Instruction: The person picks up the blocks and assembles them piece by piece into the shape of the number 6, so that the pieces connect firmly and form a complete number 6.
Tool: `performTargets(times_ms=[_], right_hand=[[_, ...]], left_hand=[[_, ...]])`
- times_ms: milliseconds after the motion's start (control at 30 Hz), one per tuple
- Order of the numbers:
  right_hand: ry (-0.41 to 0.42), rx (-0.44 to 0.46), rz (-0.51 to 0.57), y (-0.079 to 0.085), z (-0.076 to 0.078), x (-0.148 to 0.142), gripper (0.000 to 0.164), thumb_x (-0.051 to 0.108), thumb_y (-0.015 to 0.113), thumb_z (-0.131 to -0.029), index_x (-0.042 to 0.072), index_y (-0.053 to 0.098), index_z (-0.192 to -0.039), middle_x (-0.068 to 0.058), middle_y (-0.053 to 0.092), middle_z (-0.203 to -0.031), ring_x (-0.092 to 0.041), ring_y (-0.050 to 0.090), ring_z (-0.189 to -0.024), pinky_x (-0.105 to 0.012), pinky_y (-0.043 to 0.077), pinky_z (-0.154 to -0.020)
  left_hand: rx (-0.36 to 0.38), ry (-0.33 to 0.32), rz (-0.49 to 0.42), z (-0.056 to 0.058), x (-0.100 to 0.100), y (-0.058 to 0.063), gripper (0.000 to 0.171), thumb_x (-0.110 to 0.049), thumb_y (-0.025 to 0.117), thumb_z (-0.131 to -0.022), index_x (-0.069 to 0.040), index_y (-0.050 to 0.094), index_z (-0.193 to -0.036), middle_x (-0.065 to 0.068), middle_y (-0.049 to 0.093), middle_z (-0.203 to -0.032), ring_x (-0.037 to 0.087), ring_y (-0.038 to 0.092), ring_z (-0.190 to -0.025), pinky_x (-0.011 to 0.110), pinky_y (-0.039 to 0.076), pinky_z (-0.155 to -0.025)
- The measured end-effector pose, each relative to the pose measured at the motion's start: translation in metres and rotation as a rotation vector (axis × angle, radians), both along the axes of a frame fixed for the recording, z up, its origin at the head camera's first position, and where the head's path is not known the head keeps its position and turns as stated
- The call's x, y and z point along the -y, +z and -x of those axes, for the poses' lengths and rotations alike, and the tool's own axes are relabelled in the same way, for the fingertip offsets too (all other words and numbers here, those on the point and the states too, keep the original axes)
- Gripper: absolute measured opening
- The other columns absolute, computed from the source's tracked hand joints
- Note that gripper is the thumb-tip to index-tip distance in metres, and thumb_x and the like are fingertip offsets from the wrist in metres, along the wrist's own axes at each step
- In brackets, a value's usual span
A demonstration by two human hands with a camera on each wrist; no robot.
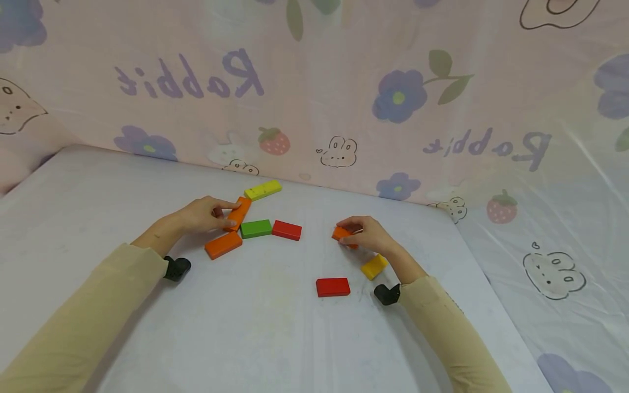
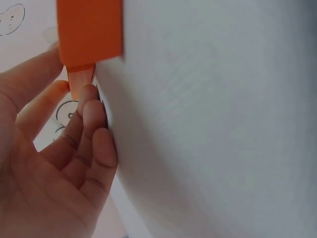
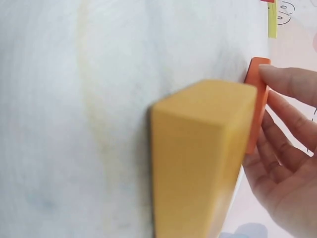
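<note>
My left hand (image 1: 206,214) pinches an orange block (image 1: 241,210) between thumb and fingers at the left of the group. Just in front of it lies a second orange block (image 1: 223,245), large in the left wrist view (image 2: 91,29). A green block (image 1: 256,228) sits right of the held one, its right end meeting a red block (image 1: 287,230). Behind them lies a yellow-green block (image 1: 263,190). Over on the right, my right hand (image 1: 368,236) grips another orange block (image 1: 340,233), its thumb on the near face. The right wrist view shows this orange block (image 3: 256,104) partly behind a yellow block.
The yellow block (image 1: 374,267) lies near my right wrist. Another red block (image 1: 333,287) rests on the white tabletop (image 1: 245,338), toward the front. A printed cloth (image 1: 314,98) with rabbits and flowers hangs behind the table and along its right side.
</note>
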State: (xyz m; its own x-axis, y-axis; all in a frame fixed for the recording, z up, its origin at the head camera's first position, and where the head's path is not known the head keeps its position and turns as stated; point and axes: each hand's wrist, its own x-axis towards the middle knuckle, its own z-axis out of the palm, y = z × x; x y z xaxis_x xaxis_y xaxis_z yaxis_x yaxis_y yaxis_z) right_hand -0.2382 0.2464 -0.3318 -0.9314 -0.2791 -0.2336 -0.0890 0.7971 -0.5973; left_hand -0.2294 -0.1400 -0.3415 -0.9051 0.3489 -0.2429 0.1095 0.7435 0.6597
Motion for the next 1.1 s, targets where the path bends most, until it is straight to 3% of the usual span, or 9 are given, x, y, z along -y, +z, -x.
performTargets(times_ms=[1100], right_hand=[[0.067,-0.070,-0.002,-0.002,-0.004,0.013,0.039,0.021,0.070,-0.086,0.010,0.064,-0.123,-0.011,0.063,-0.118,-0.027,0.058,-0.106,-0.036,0.050,-0.088]], left_hand=[[-0.023,-0.003,-0.004,-0.002,0.000,-0.001,0.059,-0.028,0.063,-0.093,-0.006,0.042,-0.143,0.017,0.053,-0.100,0.027,0.046,-0.088,0.031,0.036,-0.070]])
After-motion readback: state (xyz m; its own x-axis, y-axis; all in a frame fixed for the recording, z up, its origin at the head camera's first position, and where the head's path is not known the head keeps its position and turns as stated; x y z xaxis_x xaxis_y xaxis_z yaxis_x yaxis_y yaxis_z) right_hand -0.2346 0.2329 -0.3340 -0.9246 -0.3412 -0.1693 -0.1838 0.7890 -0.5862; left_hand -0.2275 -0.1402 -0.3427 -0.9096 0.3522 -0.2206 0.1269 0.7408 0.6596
